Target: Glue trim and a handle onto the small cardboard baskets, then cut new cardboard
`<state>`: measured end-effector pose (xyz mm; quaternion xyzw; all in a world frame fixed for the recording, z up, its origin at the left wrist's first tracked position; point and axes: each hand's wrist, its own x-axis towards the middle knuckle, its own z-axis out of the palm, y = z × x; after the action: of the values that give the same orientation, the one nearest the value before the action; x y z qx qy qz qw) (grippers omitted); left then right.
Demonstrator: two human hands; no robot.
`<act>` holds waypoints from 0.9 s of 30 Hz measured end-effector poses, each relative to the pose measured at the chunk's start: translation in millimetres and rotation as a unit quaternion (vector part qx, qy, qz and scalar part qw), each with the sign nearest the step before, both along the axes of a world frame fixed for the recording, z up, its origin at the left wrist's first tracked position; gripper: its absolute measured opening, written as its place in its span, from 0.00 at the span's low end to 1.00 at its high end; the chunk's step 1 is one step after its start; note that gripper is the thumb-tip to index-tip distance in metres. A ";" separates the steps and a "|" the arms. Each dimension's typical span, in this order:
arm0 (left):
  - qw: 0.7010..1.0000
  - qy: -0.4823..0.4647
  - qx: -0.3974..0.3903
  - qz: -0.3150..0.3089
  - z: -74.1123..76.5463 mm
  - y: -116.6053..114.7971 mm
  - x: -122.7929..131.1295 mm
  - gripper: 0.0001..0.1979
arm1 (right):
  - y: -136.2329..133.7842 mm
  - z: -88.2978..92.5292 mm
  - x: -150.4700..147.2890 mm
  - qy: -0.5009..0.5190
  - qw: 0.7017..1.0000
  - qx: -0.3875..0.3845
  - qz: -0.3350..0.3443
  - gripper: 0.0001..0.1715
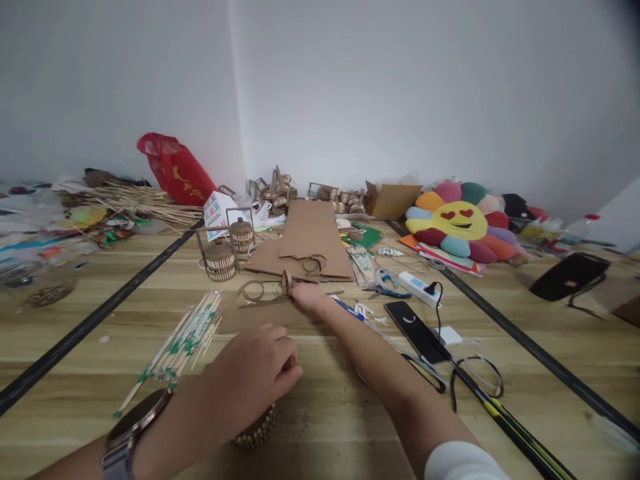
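Note:
My left hand is closed over a small round cardboard basket near the table's front edge; a watch is on that wrist. My right hand reaches forward, fingers pinched on a thin cardboard strip loop lying on a flat brown cardboard sheet. More cardboard sheets lie just beyond it. Two finished round baskets with handles stand to the left of those sheets.
A bundle of wrapped chopsticks lies left of my hands. A black phone, charger cable, power strip and scissors lie to the right. A flower cushion, red bag and cardboard box line the wall.

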<state>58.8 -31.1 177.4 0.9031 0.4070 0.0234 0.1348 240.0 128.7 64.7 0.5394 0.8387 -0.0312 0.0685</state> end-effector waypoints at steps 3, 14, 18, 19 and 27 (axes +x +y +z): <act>1.000 -0.010 0.001 0.005 -1.9 0.5 -0.3 0.06 | -1.8 3.4 -0.1 0.034 0.999 0.003 0.001 0.19; 0.999 -0.007 0.031 -0.008 -3.7 -0.9 -4.1 0.07 | -20.1 69.5 8.1 0.359 0.933 0.024 0.006 0.14; 0.998 -0.007 0.049 -0.024 -2.7 0.5 -5.1 0.07 | -60.1 85.0 20.1 0.462 0.887 0.002 0.020 0.20; 0.998 -0.005 0.048 -0.026 -2.5 0.7 -5.5 0.07 | -73.9 84.6 22.6 0.529 0.848 -0.020 0.033 0.20; 0.996 -0.018 0.074 -0.054 -9.3 4.3 -8.3 0.08 | -170.8 57.9 13.9 0.636 0.765 -0.073 0.065 0.27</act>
<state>50.5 -26.8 168.1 0.9307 0.3521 0.0626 0.0761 253.9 -42.1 122.6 0.3333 0.7182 -0.4237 -0.4401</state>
